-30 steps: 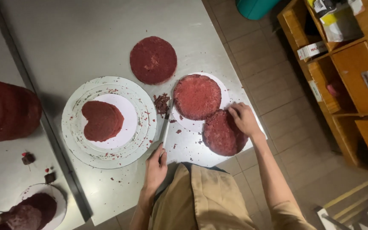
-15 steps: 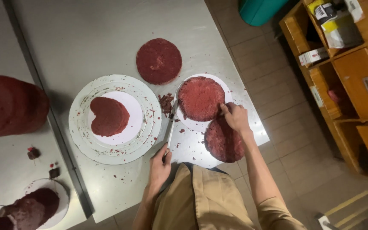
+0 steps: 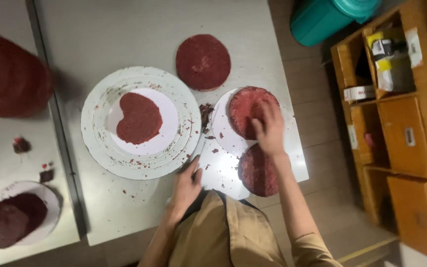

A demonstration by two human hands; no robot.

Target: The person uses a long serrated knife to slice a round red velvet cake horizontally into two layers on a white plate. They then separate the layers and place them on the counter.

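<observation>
Steel worktable [image 3: 124, 34] beside wooden shelves [image 3: 396, 123] is bearing red cake rounds; right hand [image 3: 270, 129] is pressing flat, fingers spread, on one round [image 3: 240, 111]; left hand [image 3: 186, 185] is gripping a knife [image 3: 197, 154].

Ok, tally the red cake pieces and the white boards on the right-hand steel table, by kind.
Round red cake layers: 3, one bare on the table, one under the right hand, one nearest the apron
Heart-shaped red cake: 1
Round white boards: 2, a large one under the heart, a smaller one
Total: 6
</observation>
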